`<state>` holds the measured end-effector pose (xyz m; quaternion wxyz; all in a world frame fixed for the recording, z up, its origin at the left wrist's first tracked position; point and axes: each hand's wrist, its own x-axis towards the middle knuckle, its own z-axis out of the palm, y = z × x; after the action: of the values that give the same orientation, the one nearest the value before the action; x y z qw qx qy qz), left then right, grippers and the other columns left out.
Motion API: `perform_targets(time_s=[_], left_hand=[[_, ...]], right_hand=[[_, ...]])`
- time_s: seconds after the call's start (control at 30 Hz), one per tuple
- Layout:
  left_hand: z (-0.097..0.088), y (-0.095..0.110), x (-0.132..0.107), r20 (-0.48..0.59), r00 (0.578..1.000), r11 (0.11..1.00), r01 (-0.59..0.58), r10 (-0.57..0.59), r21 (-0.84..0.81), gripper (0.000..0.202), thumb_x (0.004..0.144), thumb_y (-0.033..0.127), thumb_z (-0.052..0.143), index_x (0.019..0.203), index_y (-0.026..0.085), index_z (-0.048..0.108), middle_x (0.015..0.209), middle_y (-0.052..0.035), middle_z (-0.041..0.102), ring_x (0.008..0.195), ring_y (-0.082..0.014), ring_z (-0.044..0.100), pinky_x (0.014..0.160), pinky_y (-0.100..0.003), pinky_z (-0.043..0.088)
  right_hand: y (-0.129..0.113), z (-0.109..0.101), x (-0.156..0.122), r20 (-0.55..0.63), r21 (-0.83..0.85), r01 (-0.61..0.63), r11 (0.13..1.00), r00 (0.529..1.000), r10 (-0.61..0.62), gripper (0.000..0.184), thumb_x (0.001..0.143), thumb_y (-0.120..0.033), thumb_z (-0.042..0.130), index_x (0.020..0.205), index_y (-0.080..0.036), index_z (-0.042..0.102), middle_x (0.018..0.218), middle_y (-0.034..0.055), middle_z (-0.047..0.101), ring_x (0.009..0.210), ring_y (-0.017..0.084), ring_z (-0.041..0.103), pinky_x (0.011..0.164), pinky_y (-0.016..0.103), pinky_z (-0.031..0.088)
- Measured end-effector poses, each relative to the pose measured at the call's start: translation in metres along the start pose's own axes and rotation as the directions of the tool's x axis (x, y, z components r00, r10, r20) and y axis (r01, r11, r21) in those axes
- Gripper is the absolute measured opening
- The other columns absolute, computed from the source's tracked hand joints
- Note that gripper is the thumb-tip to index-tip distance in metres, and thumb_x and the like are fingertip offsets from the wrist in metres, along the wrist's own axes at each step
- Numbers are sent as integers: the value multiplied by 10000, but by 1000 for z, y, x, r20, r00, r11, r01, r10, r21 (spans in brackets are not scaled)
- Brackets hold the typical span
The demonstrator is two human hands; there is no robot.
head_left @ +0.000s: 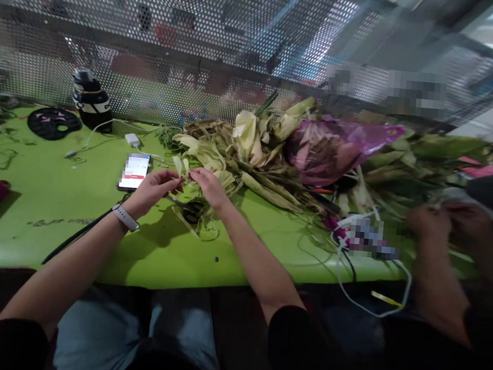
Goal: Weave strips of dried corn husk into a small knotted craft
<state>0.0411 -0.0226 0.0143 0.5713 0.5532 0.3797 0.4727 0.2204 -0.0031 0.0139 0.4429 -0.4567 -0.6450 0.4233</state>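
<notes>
My left hand point(153, 187) and my right hand point(208, 186) meet over the green table point(54, 214), both pinching a pale strip of corn husk point(182, 167) between their fingertips. A grey watch sits on my left wrist. Scissors point(190, 209) lie on the table just below my hands, among loose husk strips. A big heap of corn husks and stalks point(249, 151) lies right behind my hands.
A phone point(134, 171) with a lit screen lies left of my hands, with a white charger point(132, 139) and cable behind it. A pink plastic bag point(331, 149) rests on the heap. Another person's hands point(442, 222) work at the right. A perforated metal screen point(154, 56) backs the table.
</notes>
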Motion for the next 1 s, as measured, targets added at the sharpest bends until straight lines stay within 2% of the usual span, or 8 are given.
perform_targets(time_s=[0.07, 0.2, 0.3, 0.37, 0.5, 0.63, 0.8, 1.0], left_hand=[[0, 0, 0, -11, 998, 996, 58, -59, -63, 287, 698, 350, 768, 831, 154, 606, 740, -37, 697, 657, -122, 646, 573, -216, 434], [0, -2, 3, -121, 983, 971, 113, -140, -210, 285, 682, 307, 770, 809, 159, 563, 734, -38, 697, 703, -147, 676, 660, -250, 482], [-1, -3, 5, -198, 977, 976, 33, -77, -217, 276, 689, 306, 762, 817, 154, 570, 740, -32, 696, 749, -142, 675, 724, -253, 487], [-1, -4, 5, -216, 976, 978, -11, -34, -206, 286, 699, 324, 755, 851, 159, 580, 748, -27, 695, 778, -147, 672, 713, -248, 485], [-1, -6, 5, -178, 983, 974, 2, -43, -228, 308, 707, 368, 747, 878, 167, 589, 809, -42, 703, 837, -182, 674, 714, -286, 504], [-5, -9, 9, -188, 982, 985, -46, 14, -168, 311, 704, 378, 751, 869, 148, 622, 837, -57, 707, 870, -177, 667, 794, -295, 493], [-15, -11, 16, -216, 968, 992, -129, 125, -2, 321, 715, 418, 742, 859, 142, 660, 794, -44, 701, 811, -153, 645, 821, -297, 468], [-15, -2, 10, -25, 997, 984, -72, 77, 164, 336, 746, 442, 716, 914, 152, 686, 848, -62, 719, 774, -160, 645, 707, -278, 459]], right_hand=[[3, 1, 1, -66, -2, 23, 1000, 998, -23, 294, 804, -435, 560, 934, -176, 609, 938, 32, 644, 907, 162, 572, 868, 303, 425], [0, -1, -5, -251, -215, 162, 963, 944, -214, 248, 820, -432, 565, 833, -187, 601, 883, 35, 632, 850, 158, 573, 812, 290, 435], [-6, 6, -15, -2, -255, 120, 959, 992, -124, 413, 869, -534, 482, 691, -179, 595, 654, 13, 589, 614, 134, 526, 644, 281, 422], [-7, 16, -20, 146, -273, 94, 957, 988, -55, 384, 834, -542, 548, 793, -173, 646, 756, 32, 650, 655, 140, 557, 659, 286, 430], [7, 40, -20, 253, -133, 31, 991, 967, 3, 347, 765, -456, 672, 938, -155, 664, 968, 77, 691, 856, 168, 617, 811, 314, 460], [15, 43, -15, 306, 119, -77, 990, 951, 37, 160, 776, -305, 659, 800, -148, 641, 843, 40, 697, 802, 136, 627, 850, 308, 476], [-1, 17, -11, 269, 300, -199, 933, 956, 117, 226, 770, -351, 677, 818, -180, 537, 744, 11, 667, 593, 122, 619, 663, 303, 525], [-9, -1, -6, 64, 121, 31, 992, 997, -39, 256, 764, -415, 666, 836, -176, 612, 802, 10, 647, 766, 135, 597, 800, 299, 479]])
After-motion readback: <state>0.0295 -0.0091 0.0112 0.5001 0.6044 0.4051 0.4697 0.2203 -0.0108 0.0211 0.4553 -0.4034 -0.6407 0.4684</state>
